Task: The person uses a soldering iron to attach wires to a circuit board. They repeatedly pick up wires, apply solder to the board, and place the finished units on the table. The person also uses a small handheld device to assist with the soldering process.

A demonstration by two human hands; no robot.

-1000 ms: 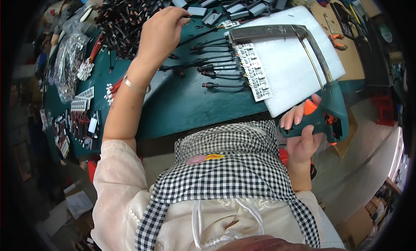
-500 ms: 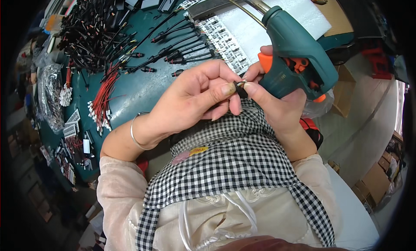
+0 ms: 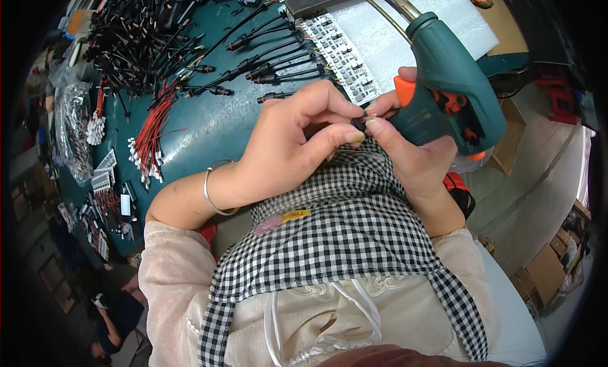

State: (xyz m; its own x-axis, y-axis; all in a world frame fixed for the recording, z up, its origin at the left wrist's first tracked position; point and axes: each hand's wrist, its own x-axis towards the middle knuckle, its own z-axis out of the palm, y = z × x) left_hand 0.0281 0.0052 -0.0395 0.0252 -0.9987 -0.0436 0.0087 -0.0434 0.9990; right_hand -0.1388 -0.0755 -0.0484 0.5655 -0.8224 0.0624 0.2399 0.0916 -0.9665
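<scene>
The left hand (image 3: 288, 148) pinches a small black connector piece (image 3: 358, 123) against the right hand's fingertips (image 3: 380, 123), which wrap the teal pistol-shaped glue gun (image 3: 453, 91) lying toward two o'clock.

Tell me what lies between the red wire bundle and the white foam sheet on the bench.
In the head view, black cable leads lie side by side on the green bench between the red wires and the foam sheet, beside a strip of small boards.

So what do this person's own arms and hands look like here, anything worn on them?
Both hands are bare, no gloves. The left hand has a thin silver metal bangle at the wrist and longish, unpainted-looking nails. The right hand shows no jewellery. Pale, sheer cream sleeves stop near the elbows, leaving the forearms uncovered.
</scene>
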